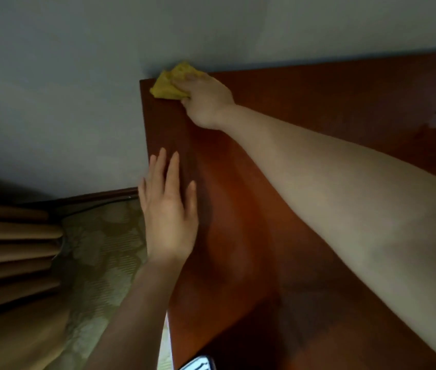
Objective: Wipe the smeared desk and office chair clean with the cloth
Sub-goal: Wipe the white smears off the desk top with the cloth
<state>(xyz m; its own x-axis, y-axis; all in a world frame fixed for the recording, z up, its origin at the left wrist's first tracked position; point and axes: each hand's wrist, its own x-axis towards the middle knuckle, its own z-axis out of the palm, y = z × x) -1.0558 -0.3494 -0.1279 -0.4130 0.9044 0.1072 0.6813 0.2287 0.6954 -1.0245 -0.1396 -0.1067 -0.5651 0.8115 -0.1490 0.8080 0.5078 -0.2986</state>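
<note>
Now: right hand [204, 101] clutches cloth [167, 85]; left hand [168, 209] flat on desk [331, 102].

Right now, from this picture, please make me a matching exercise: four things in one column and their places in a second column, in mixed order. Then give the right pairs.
Things
1 cloth
2 left hand
3 phone
4 curtain

Places
a in folds, left of the desk
b flat on the desk, near its left edge
c at the desk's far left corner, held by the right hand
d at the bottom of the picture, partly cut off

Pairs: 1-c, 2-b, 3-d, 4-a
</note>
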